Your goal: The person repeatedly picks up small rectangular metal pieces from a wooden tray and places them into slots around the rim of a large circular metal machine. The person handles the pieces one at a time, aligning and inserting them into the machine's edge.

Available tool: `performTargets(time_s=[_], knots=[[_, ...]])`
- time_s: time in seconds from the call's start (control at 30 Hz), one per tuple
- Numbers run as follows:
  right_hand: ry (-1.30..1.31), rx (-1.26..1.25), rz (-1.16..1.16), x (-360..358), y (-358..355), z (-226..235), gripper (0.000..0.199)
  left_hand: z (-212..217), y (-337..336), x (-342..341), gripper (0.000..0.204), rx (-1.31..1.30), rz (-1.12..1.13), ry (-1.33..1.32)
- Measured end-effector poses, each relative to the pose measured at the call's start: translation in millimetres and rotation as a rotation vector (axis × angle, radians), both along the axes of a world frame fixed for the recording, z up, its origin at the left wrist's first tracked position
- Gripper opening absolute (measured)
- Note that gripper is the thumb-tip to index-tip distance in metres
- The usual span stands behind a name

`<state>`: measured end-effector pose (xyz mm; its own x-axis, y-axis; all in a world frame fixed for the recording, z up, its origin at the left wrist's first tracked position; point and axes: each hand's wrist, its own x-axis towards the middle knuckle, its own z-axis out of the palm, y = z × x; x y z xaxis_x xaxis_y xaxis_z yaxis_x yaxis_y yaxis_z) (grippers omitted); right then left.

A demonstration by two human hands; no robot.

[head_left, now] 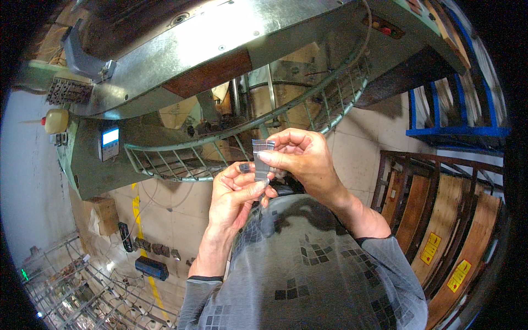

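In front of my body I hold a small flat grey strip point(262, 172), upright and shiny, with fine lines near its bluish top edge. What it is made of, or whether it is several thin pieces together, I cannot make out. My right hand point(309, 163) pinches its upper part between thumb and fingers from the right. My left hand point(234, 193) grips its lower end, the thumb lying across it; a dark covering or stain shows on one fingertip. Just beyond my hands runs the curved green rail point(220, 136) of the machine.
A large green machine with a bright metal bed point(187, 47) spans the far side. A small lit screen point(110, 144) is mounted at its left. Wooden boards point(440, 228) stand in a rack at right, below a blue frame point(456, 132). A dark blue box point(151, 268) lies on the floor.
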<state>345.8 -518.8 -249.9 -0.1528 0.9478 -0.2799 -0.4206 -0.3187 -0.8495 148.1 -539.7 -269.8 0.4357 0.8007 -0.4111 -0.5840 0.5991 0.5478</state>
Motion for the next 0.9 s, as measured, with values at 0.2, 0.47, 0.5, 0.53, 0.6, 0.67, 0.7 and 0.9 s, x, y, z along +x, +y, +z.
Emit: performTargets(time_s=[0.2,0.47,0.5,0.53,0.6,0.67,0.7,0.9], knots=[[-0.068,0.065,-0.002,1,0,0,0.018,-1,0,1,0.036,-0.017,-0.005,-0.036],[-0.056,0.062,-0.046,-1,5,1,0.019,-4,4,2,0.035,-0.038,-0.003,-0.076],[-0.057,0.07,-0.048,-1,6,1,0.019,-4,5,2,0.035,-0.043,-0.005,-0.077],[-0.075,0.079,-0.056,-1,6,0,0.019,-5,6,2,0.034,-0.047,-0.005,-0.075],[-0.107,0.087,-0.071,-1,8,-1,0.019,-6,7,3,0.034,-0.052,-0.01,-0.087],[-0.104,0.084,-0.071,-1,9,-2,0.019,-6,9,4,0.034,-0.057,-0.008,-0.098],[-0.1,0.075,-0.076,-1,9,-2,0.018,-6,9,4,0.034,-0.06,-0.004,-0.104],[-0.137,0.023,0.076,1,17,2,0.018,3,10,9,0.032,0.066,0.014,0.192]])
